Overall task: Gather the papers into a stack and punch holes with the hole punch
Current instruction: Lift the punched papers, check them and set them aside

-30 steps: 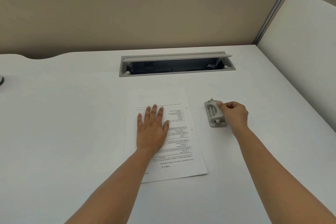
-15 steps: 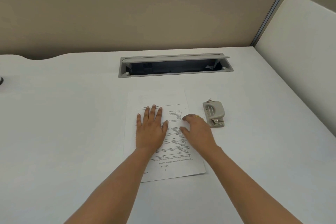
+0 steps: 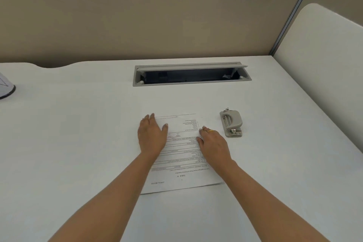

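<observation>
On the counter (image 3: 78,143) I see left hand (image 3: 152,137) and right hand (image 3: 213,144) resting on the papers (image 3: 182,143), fingers gripping nothing, punch (image 3: 231,122) at three o'clock.

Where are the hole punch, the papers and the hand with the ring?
hole punch (image 3: 231,123): head view, on its top lever.
papers (image 3: 182,143): head view, on the printed top sheet, mid-page.
right hand (image 3: 213,143): head view, on the back of the hand.
</observation>
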{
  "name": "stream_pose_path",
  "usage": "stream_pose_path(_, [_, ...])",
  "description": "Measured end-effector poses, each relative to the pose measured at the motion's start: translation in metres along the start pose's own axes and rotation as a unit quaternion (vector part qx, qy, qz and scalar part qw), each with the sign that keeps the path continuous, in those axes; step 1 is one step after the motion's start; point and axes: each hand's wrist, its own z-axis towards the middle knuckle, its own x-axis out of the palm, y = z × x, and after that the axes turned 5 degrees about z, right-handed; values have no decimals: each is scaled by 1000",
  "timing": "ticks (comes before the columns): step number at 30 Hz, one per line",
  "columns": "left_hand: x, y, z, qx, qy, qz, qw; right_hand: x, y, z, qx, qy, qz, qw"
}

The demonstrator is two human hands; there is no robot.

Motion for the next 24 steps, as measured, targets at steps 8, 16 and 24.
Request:
stream_pose_path(8, [-34, 18, -8, -162, 41, -163, 972, 0, 3, 1, 12, 13, -27, 999])
stream_pose_path(16, [-48, 25, 3, -268, 104, -403, 869, 0, 8, -1, 22, 16, -36, 999])
stream_pose_path(24, [-61, 29, 5, -267, 141, -446, 843, 5, 7, 1, 20, 3, -37, 999])
